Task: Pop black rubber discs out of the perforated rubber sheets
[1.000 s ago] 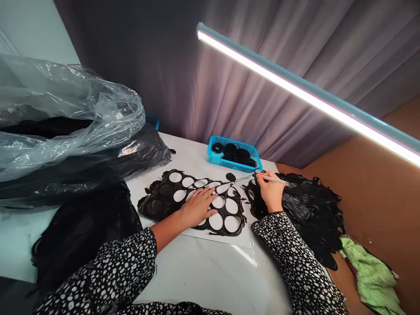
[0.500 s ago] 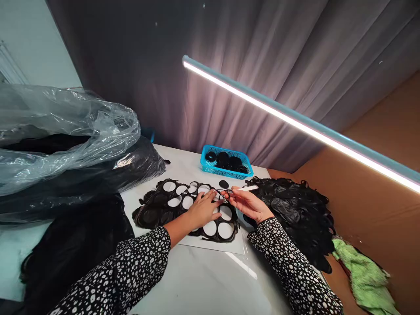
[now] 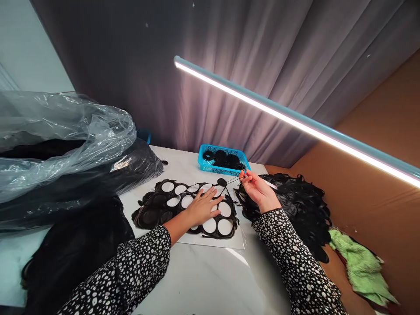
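Observation:
Spread out with its fingers apart, my left hand (image 3: 202,207) lies flat on a thin black sheet (image 3: 154,202) full of round cut-outs, through which white shows. To the right and a little higher, my right hand (image 3: 257,191) is closed in a pinch on thin black strands (image 3: 233,180), which stretch taut back toward the sheet near my left fingertips. A slim white tool (image 3: 272,185) also sticks out from the right hand; its kind is hard to make out. A small black disc (image 3: 222,182) lies just beyond the sheet.
Behind the sheet stands a blue basket (image 3: 224,169) holding black round pieces. A heap of black scraps (image 3: 305,205) lies at the right, beside a green cloth (image 3: 359,264). On the left bulges a clear plastic bag (image 3: 111,131) with black material. A lit tube lamp (image 3: 278,111) hangs above.
My right hand has moved up and right, away from the sheet, drawing the black strands out taut. The left hand stays pressed on the sheet. The view has shifted slightly.

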`<state>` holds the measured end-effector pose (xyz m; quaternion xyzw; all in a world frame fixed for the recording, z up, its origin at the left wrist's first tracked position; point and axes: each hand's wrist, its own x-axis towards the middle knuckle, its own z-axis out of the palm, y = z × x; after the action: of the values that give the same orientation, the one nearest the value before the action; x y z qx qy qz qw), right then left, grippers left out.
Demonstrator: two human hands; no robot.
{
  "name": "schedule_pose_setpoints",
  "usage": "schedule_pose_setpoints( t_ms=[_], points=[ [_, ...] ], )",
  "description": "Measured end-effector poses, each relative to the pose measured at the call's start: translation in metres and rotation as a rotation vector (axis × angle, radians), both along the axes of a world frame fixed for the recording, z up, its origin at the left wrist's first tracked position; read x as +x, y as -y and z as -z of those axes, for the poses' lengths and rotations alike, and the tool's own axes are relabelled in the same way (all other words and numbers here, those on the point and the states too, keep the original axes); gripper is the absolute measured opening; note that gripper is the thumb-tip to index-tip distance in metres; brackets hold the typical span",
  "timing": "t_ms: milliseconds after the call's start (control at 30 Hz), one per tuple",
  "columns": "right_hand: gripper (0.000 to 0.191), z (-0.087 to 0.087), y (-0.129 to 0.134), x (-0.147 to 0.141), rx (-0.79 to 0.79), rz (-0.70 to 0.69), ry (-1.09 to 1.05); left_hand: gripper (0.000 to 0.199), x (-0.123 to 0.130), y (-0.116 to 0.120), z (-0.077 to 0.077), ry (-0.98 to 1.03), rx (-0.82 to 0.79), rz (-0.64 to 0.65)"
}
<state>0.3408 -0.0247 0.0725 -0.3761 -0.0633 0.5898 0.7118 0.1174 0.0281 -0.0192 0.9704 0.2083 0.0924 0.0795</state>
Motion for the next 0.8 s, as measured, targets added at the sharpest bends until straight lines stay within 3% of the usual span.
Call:
schedule_pose_setpoints(
  t_ms=[367,600,700,800],
  points=[
    [0.016,-0.033,0.013,-0.023,0.082,0.047,-0.041,0.056,-0.001,-0.001,0.004,0.012,-0.052,0.01],
    [0.023,-0.053,0.026,-0.029,0.109,0.108,0.028,0.053,-0.001,-0.001,0.009,0.103,-0.167,-0.015],
    [0.022,-0.062,0.036,-0.029,0.207,0.094,0.126,0.046,-0.001,-0.001,0.003,0.2,-0.248,-0.039],
    [0.024,-0.062,0.048,-0.039,0.268,-0.042,0.206,0.032,0.0,0.0,-0.014,0.36,-0.345,-0.075]
  ],
)
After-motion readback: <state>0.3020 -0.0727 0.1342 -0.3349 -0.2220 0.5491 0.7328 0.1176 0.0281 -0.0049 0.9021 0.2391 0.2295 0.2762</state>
